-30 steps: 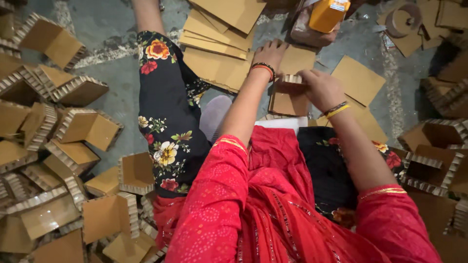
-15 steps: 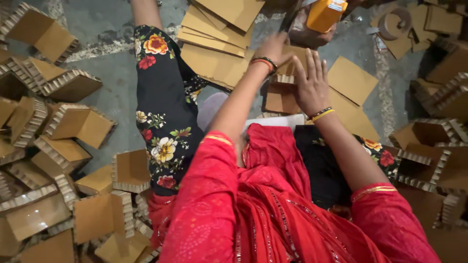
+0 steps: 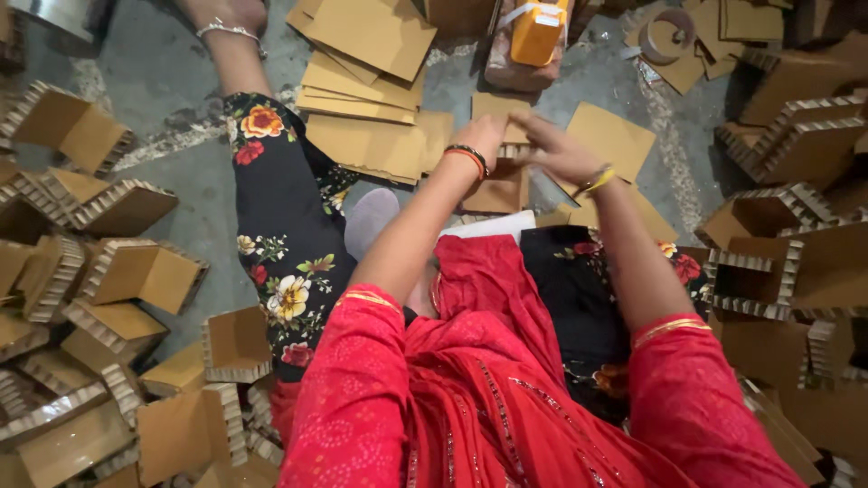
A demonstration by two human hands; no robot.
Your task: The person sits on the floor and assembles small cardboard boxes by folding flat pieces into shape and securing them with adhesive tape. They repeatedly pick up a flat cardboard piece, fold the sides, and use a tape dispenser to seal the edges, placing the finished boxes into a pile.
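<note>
I sit on the floor in a red tunic and black floral trousers, both arms stretched forward. My left hand (image 3: 486, 136) and my right hand (image 3: 553, 149) meet over a small brown cardboard piece (image 3: 503, 185) with a corrugated edge, held between them just above the flat sheets. The fingers of both hands close around its top edge. A white pad (image 3: 495, 226) lies on my lap below the hands. How the piece is folded is hidden by my fingers.
A stack of flat cardboard sheets (image 3: 366, 54) lies ahead on the grey floor. Several folded corrugated corner pieces (image 3: 127, 271) pile up on the left, more on the right (image 3: 778, 136). An orange tape dispenser (image 3: 536, 32) and a tape roll (image 3: 666, 36) sit at the top.
My right hand, spread flat over the cardboard half a second ago, has closed in beside my left hand on the small piece. The view has shifted slightly.
</note>
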